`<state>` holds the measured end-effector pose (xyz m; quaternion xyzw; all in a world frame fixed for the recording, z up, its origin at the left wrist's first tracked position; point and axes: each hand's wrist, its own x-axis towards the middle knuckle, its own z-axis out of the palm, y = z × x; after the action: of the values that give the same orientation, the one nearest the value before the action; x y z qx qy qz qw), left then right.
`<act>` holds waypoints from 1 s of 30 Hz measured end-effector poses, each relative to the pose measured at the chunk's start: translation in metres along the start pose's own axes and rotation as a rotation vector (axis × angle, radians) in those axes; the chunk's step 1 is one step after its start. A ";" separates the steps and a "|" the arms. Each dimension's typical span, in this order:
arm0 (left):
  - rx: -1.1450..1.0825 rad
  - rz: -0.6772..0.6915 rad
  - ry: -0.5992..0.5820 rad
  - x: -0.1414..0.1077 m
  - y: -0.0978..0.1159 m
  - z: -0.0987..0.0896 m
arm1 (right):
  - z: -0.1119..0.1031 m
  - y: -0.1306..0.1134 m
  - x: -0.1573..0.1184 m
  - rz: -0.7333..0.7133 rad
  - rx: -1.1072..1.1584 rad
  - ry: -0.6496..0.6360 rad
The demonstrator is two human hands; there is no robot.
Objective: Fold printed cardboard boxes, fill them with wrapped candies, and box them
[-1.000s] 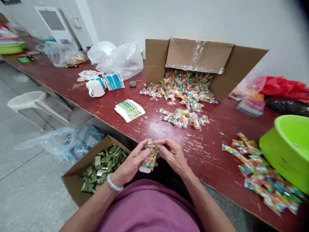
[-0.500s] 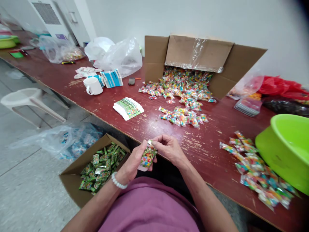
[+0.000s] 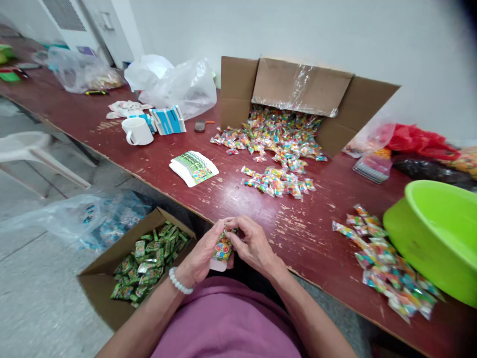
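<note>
Head view: your left hand (image 3: pixel 203 252) is wrapped around the carton (image 3: pixel 222 251), thumb side along one edge and fingertips showing past the other, so its grip is closed on the card. Your right hand (image 3: pixel 254 243) is at the carton's top end, thumb and forefinger bent close together with only a small gap; whether they pinch a flap there, you cannot tell from here. The carton sits over your lap, just off the edge of the table (image 3: pixel 156 171), its pale lower flap (image 3: pixel 218 265) sticking out unfolded. To work that top end well, you would do best to keep the left grip firm but light, since thin printed card likely creases under pressure, and to guide the card with fingertips along its fold lines. The carton is a slim, green-printed oblong; the stack (image 3: pixel 194 169) on the table is flat and fanned, white-edged. The sweets (image 3: pixel 278 183) lie in crinkly clear wrappers, the basin (image 3: pixel 417 243) is smooth green and round, and the box (image 3: pixel 93 291) low on your left is plain brown cardboard, holding small glossy green packs (image 3: pixel 151 261).
</note>
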<state>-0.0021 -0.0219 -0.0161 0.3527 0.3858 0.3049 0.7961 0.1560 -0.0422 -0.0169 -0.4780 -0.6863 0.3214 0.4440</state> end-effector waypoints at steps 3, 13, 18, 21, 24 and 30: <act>0.013 -0.025 -0.098 -0.001 0.002 -0.009 | -0.013 0.015 0.026 0.072 -0.096 -0.143; 0.270 -0.063 0.027 -0.035 0.000 -0.077 | -0.068 0.086 0.174 0.426 -0.836 0.106; 0.827 -0.259 -0.267 -0.049 0.010 -0.125 | -0.055 0.089 0.194 0.436 -0.797 0.049; 0.724 -0.279 -0.261 -0.047 0.010 -0.127 | -0.045 0.072 0.189 0.337 -0.677 -0.008; 0.382 -0.168 -0.097 -0.038 0.016 -0.111 | -0.029 0.046 0.161 0.222 -0.490 -0.120; 0.237 0.020 0.038 -0.020 0.030 -0.064 | -0.002 0.000 0.082 -0.037 -0.044 -0.279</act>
<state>-0.0719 0.0013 -0.0132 0.4424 0.4306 0.2714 0.7384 0.1453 0.0347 0.0087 -0.4254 -0.7572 0.3612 0.3395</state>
